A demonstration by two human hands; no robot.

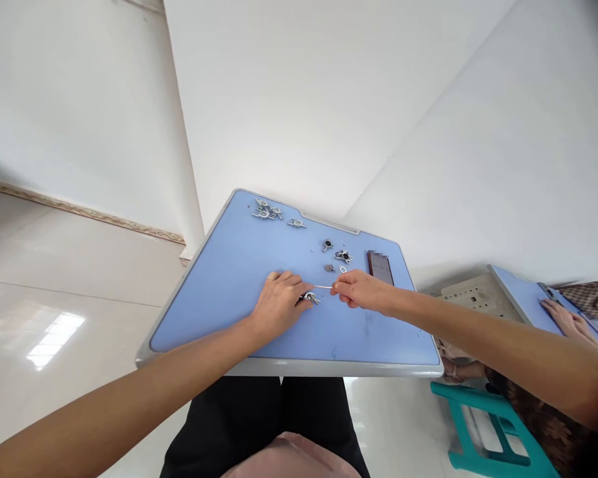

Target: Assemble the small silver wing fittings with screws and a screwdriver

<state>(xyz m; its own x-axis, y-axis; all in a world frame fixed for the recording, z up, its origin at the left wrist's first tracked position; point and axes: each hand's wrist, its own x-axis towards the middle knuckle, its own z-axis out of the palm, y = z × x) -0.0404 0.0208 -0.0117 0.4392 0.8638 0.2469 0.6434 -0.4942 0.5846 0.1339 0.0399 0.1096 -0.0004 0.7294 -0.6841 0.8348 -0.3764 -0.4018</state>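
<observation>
Low over the middle of the blue desk, my left hand (280, 297) has its fingers closed on a small silvery metal fitting (311, 299), partly hidden beneath the fingertips. My right hand (361, 290) pinches a thin, pale rod (323, 287) that points left toward the fitting. The rod's far end meets the left fingertips; whether it touches the fitting I cannot tell. Just beyond my right hand lie a flat oval ring (342, 269), a small dull metal piece (329, 267) and dark-centred metal parts (344, 256).
Several silvery fittings (267, 210) are piled at the desk's far left, with a single fitting (297, 224) beside them. A dark phone (380, 267) lies at the right. Beyond the blue desk (204, 312) are a teal stool (498, 431) and another person's hand (565, 318).
</observation>
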